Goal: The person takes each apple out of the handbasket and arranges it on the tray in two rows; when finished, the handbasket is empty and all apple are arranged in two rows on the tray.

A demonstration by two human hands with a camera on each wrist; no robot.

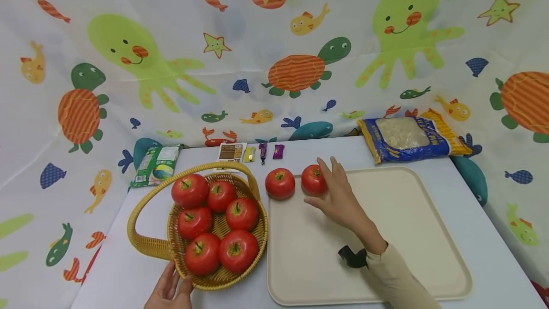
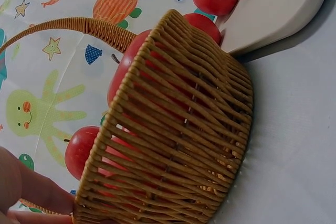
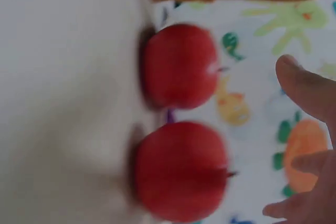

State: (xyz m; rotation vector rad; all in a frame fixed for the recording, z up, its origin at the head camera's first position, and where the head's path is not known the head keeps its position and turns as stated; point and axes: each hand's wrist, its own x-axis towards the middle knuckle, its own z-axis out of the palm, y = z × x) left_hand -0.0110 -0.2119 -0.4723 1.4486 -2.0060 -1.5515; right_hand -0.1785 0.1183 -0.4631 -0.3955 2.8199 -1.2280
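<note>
At the left front, my left hand [image 1: 169, 290] holds the near-left rim of a wicker basket [image 1: 261, 232]; in the left wrist view its fingers [image 2: 44, 190] meet the rim. Several red apples [image 1: 238, 251] with stems lie inside the basket under its arched handle. My right hand [image 1: 336, 194] reaches over the tray [image 1: 386, 232], fingers spread, beside a red apple [image 1: 313, 180] at the tray's back edge. A second apple [image 1: 280, 183] sits left of it in the back-left corner. In the right wrist view, a gap shows between the hand and both apples.
A green packet [image 1: 157, 165] lies behind the basket. Along the table's back edge are a brown-and-white packet [image 1: 231, 152] and several small wrapped pieces [image 1: 278, 151]. A blue-and-yellow bag [image 1: 411, 137] lies behind the tray, against the patterned curtain [image 1: 240, 23].
</note>
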